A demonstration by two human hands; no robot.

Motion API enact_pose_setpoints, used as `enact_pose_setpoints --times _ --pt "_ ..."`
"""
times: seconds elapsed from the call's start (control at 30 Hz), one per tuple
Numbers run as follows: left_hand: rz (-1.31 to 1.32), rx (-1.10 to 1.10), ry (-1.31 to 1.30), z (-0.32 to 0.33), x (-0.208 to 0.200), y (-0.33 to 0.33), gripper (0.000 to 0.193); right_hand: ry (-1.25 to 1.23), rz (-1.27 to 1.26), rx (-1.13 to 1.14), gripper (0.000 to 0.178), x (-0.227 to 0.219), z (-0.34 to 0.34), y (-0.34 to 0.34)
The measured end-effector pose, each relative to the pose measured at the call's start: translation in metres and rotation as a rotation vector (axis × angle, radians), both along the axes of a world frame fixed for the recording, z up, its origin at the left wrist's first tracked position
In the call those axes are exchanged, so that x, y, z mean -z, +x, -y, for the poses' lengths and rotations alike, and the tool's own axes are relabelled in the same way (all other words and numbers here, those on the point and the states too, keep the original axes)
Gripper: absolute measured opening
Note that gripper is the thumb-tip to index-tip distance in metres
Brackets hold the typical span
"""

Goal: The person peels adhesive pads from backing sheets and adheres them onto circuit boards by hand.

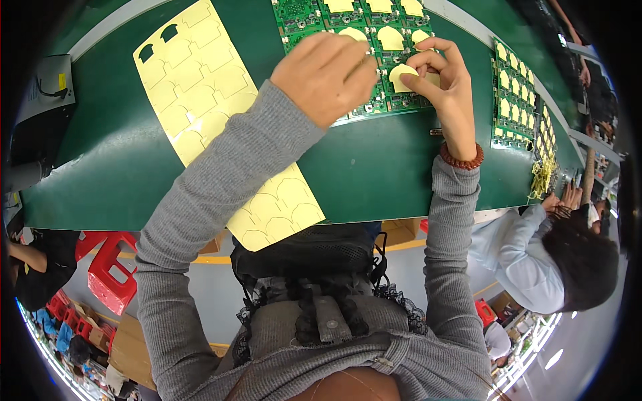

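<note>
A panel of green circuit boards (291, 20) lies at the far side of the table, with yellow die-cut stickers (390, 39) on many of its units. My right hand (445, 83), with a beaded bracelet at the wrist, is over the panel's near right part. Its thumb and fingers close on the edge of a yellow sticker (400, 75) lying over one unit. My left hand (328, 77) is over the panel's near left part, fingers curled down; their tips and anything between them are hidden. My left forearm crosses a long yellow sticker sheet (200, 73) with two pieces gone from its far end.
More stickered circuit panels (511, 93) lie at the right, beside a bundle of yellow strips (543, 177). A co-worker (535, 260) in a light sleeve sits there. The sticker sheet overhangs the near edge of the green table (374, 174). Red stools (114, 274) stand at lower left.
</note>
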State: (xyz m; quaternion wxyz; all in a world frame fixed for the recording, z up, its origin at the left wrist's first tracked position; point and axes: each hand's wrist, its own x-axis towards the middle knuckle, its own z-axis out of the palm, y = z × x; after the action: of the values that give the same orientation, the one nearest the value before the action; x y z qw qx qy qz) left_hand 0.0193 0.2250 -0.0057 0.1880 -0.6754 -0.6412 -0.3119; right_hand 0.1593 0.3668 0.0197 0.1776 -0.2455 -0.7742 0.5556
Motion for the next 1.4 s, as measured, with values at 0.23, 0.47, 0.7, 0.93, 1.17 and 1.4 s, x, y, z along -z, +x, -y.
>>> enact_pose_setpoints --times 0.23,0.47,0.7,0.93,1.17,1.4 --pt "0.091 0.231 -0.056 -0.002 0.010 0.005 0.023 -0.015 -0.033 0.015 0.035 0.002 0.002 -0.002" --pt "0.099 0.225 -0.059 -0.002 0.008 0.004 0.023 0.007 -0.025 0.011 0.035 0.003 0.001 -0.001" --pt "0.085 0.210 -0.057 -0.002 0.008 0.004 0.022 0.017 -0.011 0.013 0.035 0.004 0.002 -0.001" --pt "0.089 0.206 -0.083 -0.001 0.009 0.004 0.024 0.054 -0.010 0.010 0.033 0.005 0.003 -0.002" --pt "0.087 0.194 -0.090 -0.002 0.010 0.005 0.028 0.229 0.020 -0.041 0.030 0.005 0.003 -0.002" --pt "0.067 0.177 -0.125 -0.001 0.011 0.005 0.028 0.207 -0.002 0.000 0.029 0.004 0.003 0.000"
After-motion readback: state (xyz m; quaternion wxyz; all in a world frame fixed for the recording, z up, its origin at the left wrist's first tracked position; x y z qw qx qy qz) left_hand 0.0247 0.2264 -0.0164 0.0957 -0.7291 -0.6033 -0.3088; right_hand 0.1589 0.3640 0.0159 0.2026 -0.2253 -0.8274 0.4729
